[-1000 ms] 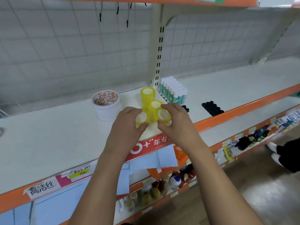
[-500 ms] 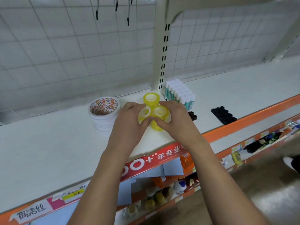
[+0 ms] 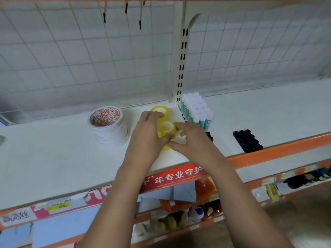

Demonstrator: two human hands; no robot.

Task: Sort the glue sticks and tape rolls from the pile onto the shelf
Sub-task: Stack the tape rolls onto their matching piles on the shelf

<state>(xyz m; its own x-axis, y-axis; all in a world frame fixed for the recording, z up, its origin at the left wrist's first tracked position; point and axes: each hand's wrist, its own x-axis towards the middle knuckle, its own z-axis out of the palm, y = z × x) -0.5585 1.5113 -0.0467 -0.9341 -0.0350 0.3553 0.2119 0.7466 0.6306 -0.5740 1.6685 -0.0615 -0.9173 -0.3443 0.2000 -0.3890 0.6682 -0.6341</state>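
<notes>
left hand [image 3: 148, 138] and right hand [image 3: 191, 140] clasp translucent yellow tape rolls [image 3: 165, 128], apparently 3, with white cores.

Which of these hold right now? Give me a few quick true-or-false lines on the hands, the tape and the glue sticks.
1. Both the left hand and the right hand hold the yellow tape rolls. True.
2. The glue sticks lie flat in a loose pile. False: they stand upright in a tight block, just right of the yellow rolls.
3. The white tape stack stands left of the hands. True.
4. The black tray sits left of the white tape stack. False: it lies far to the right, near the front edge of the shelf.
</notes>
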